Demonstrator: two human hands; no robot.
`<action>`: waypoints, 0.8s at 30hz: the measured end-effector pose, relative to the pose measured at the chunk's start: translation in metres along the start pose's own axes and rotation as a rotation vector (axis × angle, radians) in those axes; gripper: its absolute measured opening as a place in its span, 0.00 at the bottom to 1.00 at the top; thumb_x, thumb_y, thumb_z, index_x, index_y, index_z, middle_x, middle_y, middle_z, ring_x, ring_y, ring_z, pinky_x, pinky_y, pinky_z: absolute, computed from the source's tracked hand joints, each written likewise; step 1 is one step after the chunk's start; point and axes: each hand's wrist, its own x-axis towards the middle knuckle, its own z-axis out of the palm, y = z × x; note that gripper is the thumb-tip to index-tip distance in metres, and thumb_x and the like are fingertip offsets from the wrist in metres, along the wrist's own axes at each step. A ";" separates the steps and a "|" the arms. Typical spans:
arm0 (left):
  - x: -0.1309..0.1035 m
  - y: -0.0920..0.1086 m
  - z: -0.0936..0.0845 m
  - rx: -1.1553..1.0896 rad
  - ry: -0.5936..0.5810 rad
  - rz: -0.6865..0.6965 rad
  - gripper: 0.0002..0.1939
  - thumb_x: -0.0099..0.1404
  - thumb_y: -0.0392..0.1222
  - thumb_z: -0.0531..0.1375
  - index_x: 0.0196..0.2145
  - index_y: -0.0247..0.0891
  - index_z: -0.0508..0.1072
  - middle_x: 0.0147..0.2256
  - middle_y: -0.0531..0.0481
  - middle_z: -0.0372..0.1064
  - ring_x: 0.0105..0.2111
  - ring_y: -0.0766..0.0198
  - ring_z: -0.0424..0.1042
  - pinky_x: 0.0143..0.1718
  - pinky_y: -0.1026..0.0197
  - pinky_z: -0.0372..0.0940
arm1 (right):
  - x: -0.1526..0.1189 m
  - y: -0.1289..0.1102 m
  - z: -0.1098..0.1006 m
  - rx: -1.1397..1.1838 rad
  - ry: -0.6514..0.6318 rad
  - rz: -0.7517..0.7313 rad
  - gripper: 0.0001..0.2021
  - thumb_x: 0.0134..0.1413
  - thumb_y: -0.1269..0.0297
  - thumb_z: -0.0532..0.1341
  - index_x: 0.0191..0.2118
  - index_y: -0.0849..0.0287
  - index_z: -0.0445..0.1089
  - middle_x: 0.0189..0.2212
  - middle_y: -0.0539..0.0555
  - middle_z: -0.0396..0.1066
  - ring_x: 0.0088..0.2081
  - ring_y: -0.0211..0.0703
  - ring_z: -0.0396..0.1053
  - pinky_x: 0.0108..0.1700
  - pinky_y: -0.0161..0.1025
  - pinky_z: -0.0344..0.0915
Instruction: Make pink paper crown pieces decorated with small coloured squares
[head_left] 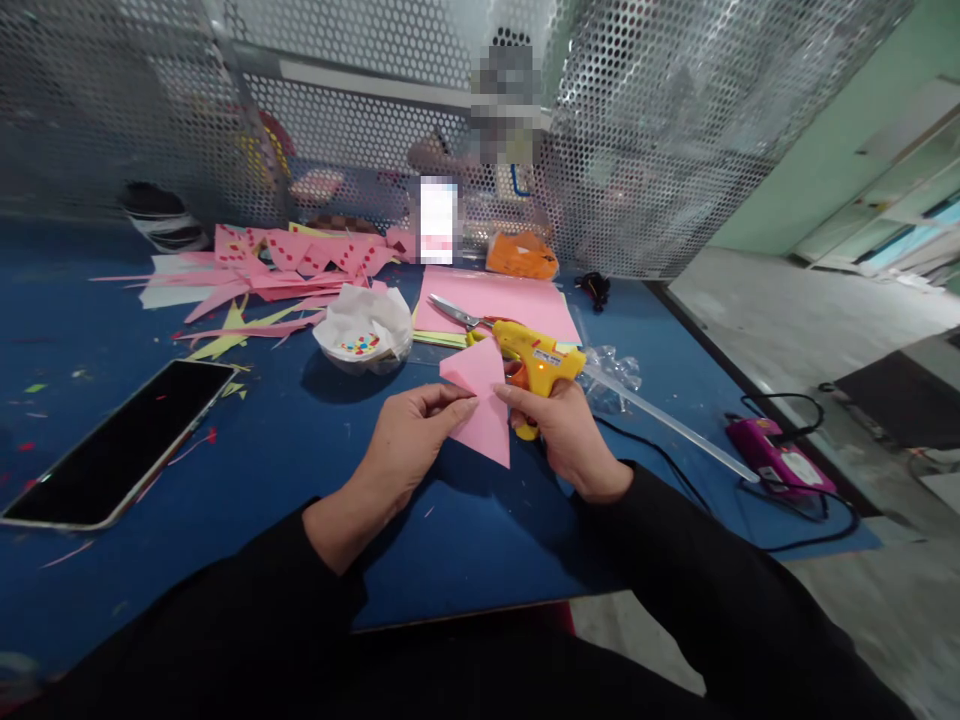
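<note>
Above the blue tabletop [450, 575], the left hand [397, 440] pinches a folded pink paper piece [484, 430] between thumb and fingers; the right hand [562, 425] grips a yellow hot-glue gun [536, 350], thumb touching the paper. Just beyond, scissors [451, 311] lie partly over stacked paper sheets [517, 297], near a bowl [352, 350].

Your left hand [409, 430] pinches thumb against forefinger, your right hand [566, 435] curls its fingers, and both black-sleeved forearms [255, 580] angle inward.
</note>
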 end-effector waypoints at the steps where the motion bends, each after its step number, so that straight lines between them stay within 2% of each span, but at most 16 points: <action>1: 0.000 0.000 -0.001 0.016 0.006 0.006 0.09 0.52 0.46 0.70 0.30 0.38 0.82 0.32 0.50 0.77 0.34 0.61 0.70 0.40 0.59 0.64 | 0.001 -0.001 0.000 0.005 0.004 -0.005 0.14 0.42 0.58 0.72 0.34 0.59 0.72 0.22 0.44 0.69 0.18 0.29 0.61 0.21 0.32 0.58; 5: 0.001 0.003 -0.005 0.118 -0.010 0.054 0.09 0.55 0.47 0.67 0.29 0.39 0.81 0.32 0.50 0.76 0.33 0.61 0.69 0.39 0.59 0.63 | 0.007 -0.006 -0.005 0.045 0.081 -0.035 0.17 0.43 0.56 0.72 0.36 0.58 0.72 0.27 0.47 0.75 0.18 0.28 0.60 0.20 0.31 0.58; 8: 0.004 0.006 -0.010 0.223 -0.111 0.095 0.09 0.57 0.47 0.65 0.28 0.39 0.79 0.29 0.51 0.74 0.30 0.63 0.66 0.36 0.59 0.61 | 0.014 -0.009 -0.011 0.075 0.158 -0.089 0.17 0.42 0.56 0.73 0.36 0.57 0.72 0.28 0.45 0.73 0.19 0.28 0.60 0.20 0.30 0.58; 11: 0.008 0.009 -0.015 0.284 -0.223 0.088 0.10 0.57 0.47 0.63 0.28 0.38 0.78 0.27 0.52 0.72 0.29 0.63 0.65 0.34 0.60 0.59 | 0.018 -0.011 -0.016 0.063 0.173 -0.105 0.16 0.42 0.57 0.73 0.36 0.56 0.72 0.29 0.46 0.73 0.22 0.29 0.63 0.21 0.31 0.60; 16: 0.013 0.019 -0.024 0.394 -0.444 0.010 0.09 0.54 0.46 0.63 0.26 0.38 0.78 0.25 0.53 0.70 0.27 0.64 0.63 0.32 0.61 0.56 | 0.019 -0.014 -0.022 -0.061 0.005 0.014 0.17 0.41 0.57 0.74 0.37 0.57 0.72 0.26 0.49 0.75 0.19 0.32 0.62 0.22 0.34 0.60; 19: 0.015 0.025 -0.028 0.436 -0.519 0.002 0.09 0.53 0.45 0.63 0.27 0.39 0.80 0.25 0.53 0.71 0.27 0.64 0.63 0.32 0.62 0.56 | 0.018 -0.015 -0.023 -0.137 -0.087 0.070 0.17 0.40 0.58 0.74 0.35 0.58 0.72 0.25 0.49 0.74 0.19 0.33 0.61 0.23 0.36 0.59; 24: 0.018 0.028 -0.035 0.460 -0.625 0.007 0.07 0.52 0.44 0.63 0.25 0.40 0.79 0.25 0.54 0.73 0.27 0.64 0.66 0.32 0.63 0.58 | 0.015 -0.013 -0.022 -0.172 -0.213 0.065 0.17 0.39 0.60 0.75 0.37 0.57 0.75 0.28 0.48 0.73 0.27 0.36 0.66 0.31 0.37 0.63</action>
